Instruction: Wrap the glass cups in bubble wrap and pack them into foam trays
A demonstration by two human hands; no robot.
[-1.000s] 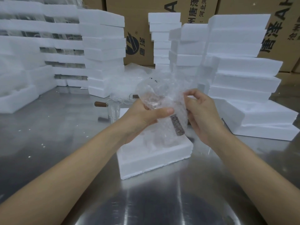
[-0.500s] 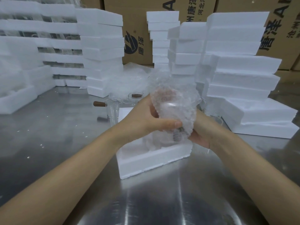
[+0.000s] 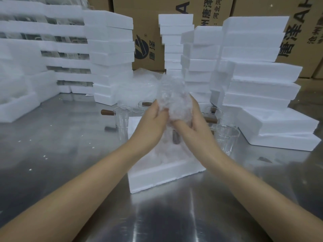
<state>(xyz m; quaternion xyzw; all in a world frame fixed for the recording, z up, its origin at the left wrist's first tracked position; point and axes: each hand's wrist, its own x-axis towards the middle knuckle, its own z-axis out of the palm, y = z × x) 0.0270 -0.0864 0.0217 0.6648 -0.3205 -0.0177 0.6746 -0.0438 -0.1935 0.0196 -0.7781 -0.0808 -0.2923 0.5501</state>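
Now, far left: stacked foam trays [image 3: 108,55] against the cartons, several layers showing glass between them, so judged already packed. On the steel table [image 3: 52,145] in front, one bare glass cup [image 3: 122,124] stands upright with its wooden handle pointing left, just beside the open foam tray [image 3: 164,173].

Centre: left hand [image 3: 153,126] is curled round the left side of the bubble-wrapped cup [image 3: 173,102], thumb pressed into the wrap. The bundle is held above the open foam tray, not touching it. A dark handle tip shows below the hands, between the wrists.

Change since a second ago: the wrap then hung as a loose sheet with the cup visible through it and the right hand pulling the free edge. Half a second ago the sheet was rolled round. The right hand [image 3: 194,123] now grips the bundle's right and lower side, fingers closed on the gathered wrap, and the loose end sticks up as a crumpled tuft. Judgement: wrapping of this cup is essentially complete; next is seating it in the tray recess below.

Right: three or so unwrapped cups [image 3: 225,137] stand just beside the tray. More empty foam trays [image 3: 272,123] stack behind them.
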